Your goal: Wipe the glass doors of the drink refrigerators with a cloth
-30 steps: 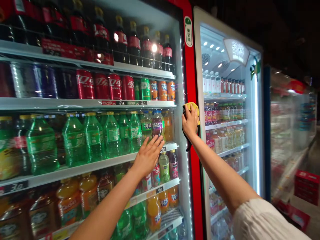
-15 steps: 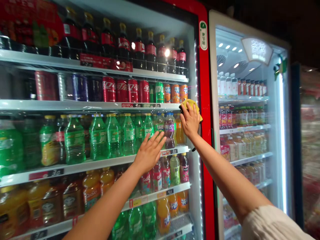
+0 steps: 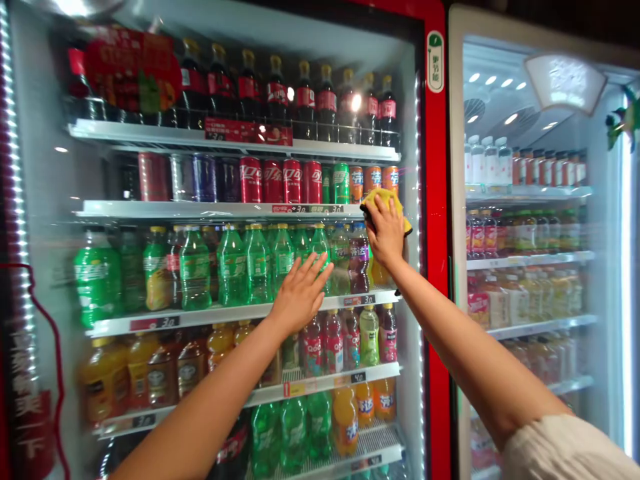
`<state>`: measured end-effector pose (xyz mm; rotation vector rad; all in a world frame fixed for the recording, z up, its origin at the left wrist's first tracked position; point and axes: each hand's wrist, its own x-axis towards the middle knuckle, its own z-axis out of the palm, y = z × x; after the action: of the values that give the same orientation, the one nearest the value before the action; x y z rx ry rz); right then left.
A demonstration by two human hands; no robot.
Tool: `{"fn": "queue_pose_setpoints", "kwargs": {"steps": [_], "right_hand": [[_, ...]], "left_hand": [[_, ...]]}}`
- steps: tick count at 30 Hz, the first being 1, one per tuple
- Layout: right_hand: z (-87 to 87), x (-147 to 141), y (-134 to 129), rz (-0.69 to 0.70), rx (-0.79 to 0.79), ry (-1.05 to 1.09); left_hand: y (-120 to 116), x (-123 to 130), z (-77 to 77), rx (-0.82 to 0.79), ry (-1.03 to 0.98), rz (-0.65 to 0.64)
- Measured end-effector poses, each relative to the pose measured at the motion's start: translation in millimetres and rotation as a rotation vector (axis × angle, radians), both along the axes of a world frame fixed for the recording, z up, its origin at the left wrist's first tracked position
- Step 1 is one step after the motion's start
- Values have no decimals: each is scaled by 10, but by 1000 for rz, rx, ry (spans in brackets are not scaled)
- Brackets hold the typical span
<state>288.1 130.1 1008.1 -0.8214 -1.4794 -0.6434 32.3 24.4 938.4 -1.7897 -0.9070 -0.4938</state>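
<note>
My right hand (image 3: 386,232) presses a yellow cloth (image 3: 406,212) with dark edging against the glass door (image 3: 250,23) of a red-framed drinks fridge. It is near the right side of the glass, at the height of the can shelf. Further left and lower, my left hand (image 3: 303,293) lies on or close to the same glass, fingers spread, holding nothing. Behind it, through the glass, stand green soda bottles (image 3: 233,267). A purple soda bottle (image 3: 359,260) shows between the two hands.
Inside the fridge are cola bottles (image 3: 277,93) on top and red cans (image 3: 251,180) below. The red door frame (image 3: 436,200) runs down on the right. Beyond it stands a second lit fridge (image 3: 530,260). A red cord (image 3: 55,327) hangs at the lower left.
The view has swung left, so the fridge's left side now shows. My right hand and the cloth have slid slightly left on the glass. My left hand has hardly moved.
</note>
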Motion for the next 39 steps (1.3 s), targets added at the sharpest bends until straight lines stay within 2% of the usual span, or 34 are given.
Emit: {"fn": "queue_pose_setpoints", "kwargs": {"steps": [3, 5, 7, 10, 13, 15, 17, 19, 21, 23, 25, 27, 29, 31, 33, 35, 37, 39], "right_hand": [[-125, -317, -155, 135, -26, -100], [-269, -408, -247, 290, -91, -96], [-354, -414, -310, 528, -175, -10], [-315, -322, -358, 950, -269, 195], [-200, -148, -382, 1231, -297, 377], [-162, -3, -393, 1285, -278, 515], [-170, 140, -401, 1221, -242, 652], [-205, 253, -409, 1088, -204, 707], [-240, 322, -419, 949, -161, 653], [-255, 353, -425, 819, -119, 542], [-249, 370, -427, 689, -91, 402], [-242, 401, -428, 571, -67, 245], [-258, 464, -434, 461, -54, 97], [-304, 548, -443, 359, -70, -8], [-357, 619, -447, 272, -95, -73], [-377, 634, -442, 215, -96, -107], [-339, 566, -434, 191, -79, -115], [-261, 422, -439, 188, -63, -116]], "left_hand": [[10, 101, -12, 23, -77, -39], [20, 214, -3, 55, -145, -91], [55, 380, 51, 90, -193, -164], [164, 724, 224, 71, -157, -240], [294, 1114, 417, 8, -123, -136], [364, 1341, 485, 21, -185, -7], [425, 1496, 479, 63, -262, 79], [484, 1560, 413, 102, -258, 86], [541, 1537, 345, 129, -156, 43], [579, 1451, 347, 139, -24, -6], [581, 1319, 467, 134, 78, -32], [539, 1145, 683, 138, 99, -19], [469, 932, 896, 164, 26, 29], [396, 709, 979, 191, -49, 71], [351, 529, 865, 214, -76, 87], [343, 443, 608, 227, -46, 80], [357, 451, 369, 185, 148, 25], [368, 492, 306, 137, 295, -16]]}}
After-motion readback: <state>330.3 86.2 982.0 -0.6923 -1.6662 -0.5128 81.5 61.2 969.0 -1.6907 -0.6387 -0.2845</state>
